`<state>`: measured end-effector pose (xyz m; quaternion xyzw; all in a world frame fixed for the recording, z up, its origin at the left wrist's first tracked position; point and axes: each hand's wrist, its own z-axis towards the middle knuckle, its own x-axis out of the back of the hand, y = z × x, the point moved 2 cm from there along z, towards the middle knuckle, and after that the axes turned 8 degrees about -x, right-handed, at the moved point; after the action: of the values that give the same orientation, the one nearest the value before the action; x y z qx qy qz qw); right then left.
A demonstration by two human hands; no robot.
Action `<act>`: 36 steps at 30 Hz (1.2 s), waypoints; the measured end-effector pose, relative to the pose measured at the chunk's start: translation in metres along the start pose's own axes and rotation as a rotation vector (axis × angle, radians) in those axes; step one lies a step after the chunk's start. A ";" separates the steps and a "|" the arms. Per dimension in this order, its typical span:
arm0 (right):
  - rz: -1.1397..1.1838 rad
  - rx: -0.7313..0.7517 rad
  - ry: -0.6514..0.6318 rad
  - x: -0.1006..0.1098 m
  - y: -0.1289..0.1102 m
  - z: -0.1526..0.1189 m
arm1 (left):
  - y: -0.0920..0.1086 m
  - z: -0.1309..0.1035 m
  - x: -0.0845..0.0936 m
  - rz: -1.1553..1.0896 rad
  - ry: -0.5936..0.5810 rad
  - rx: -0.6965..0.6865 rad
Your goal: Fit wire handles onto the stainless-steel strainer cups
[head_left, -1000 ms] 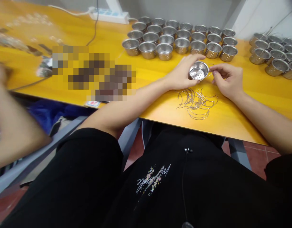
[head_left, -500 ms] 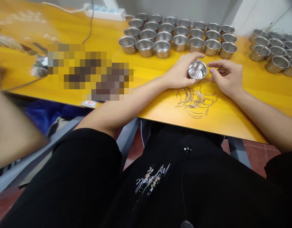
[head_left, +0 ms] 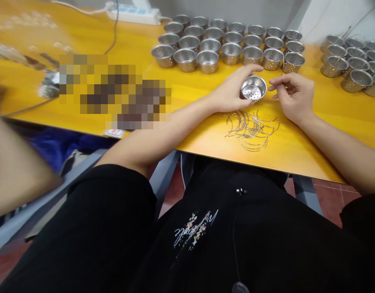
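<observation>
My left hand [head_left: 234, 90] is wrapped round the left side of a small perforated metal cup [head_left: 253, 88], tilted so that its open mouth and the holes in its bottom face me. To the right of the cup, and apart from it, my right hand [head_left: 293, 95] is closed in a pinch. A thin wire [head_left: 282, 70] sticks up from its fingertips, mostly hidden by them. On the table just below the cup lies a loose pile of curved metal wires [head_left: 251, 126].
Several rows of similar metal cups [head_left: 208, 57] stand at the back of the yellow table [head_left: 202, 140]. More cups, some with wires, stand at right [head_left: 356, 79]. A power strip [head_left: 134, 15] lies at the back left. Another person's arm [head_left: 19, 171] is at far left.
My right hand has drawn slightly to the right, away from the cup, and its fingers have turned a little. The left hand and the cup have barely moved.
</observation>
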<state>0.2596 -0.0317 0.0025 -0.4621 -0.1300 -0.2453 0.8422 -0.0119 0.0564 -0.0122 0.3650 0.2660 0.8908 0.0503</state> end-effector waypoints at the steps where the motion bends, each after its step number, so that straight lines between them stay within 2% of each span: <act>1: 0.010 -0.014 0.001 0.000 -0.002 0.000 | 0.000 0.000 0.000 -0.003 0.002 -0.001; 9: 0.048 -0.078 -0.018 0.001 -0.010 -0.001 | -0.002 -0.001 -0.001 -0.017 0.013 -0.042; 16: 0.073 -0.003 -0.008 -0.001 0.000 0.000 | 0.005 -0.001 0.001 -0.028 0.029 -0.025; 21: 0.108 -0.009 -0.035 -0.001 0.000 0.000 | 0.003 -0.002 0.003 -0.007 0.034 -0.045; 28: 0.163 -0.134 -0.013 -0.003 -0.011 -0.001 | 0.010 -0.001 0.003 -0.015 0.044 -0.018; 32: 0.170 -0.126 -0.037 -0.004 -0.010 -0.001 | 0.015 -0.002 0.003 -0.062 0.035 0.029; 36: 0.152 -0.128 -0.050 -0.003 -0.009 0.000 | 0.009 0.000 0.002 -0.050 0.047 0.014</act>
<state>0.2520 -0.0353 0.0074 -0.5296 -0.0997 -0.1770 0.8236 -0.0125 0.0493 -0.0062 0.3373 0.2824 0.8958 0.0637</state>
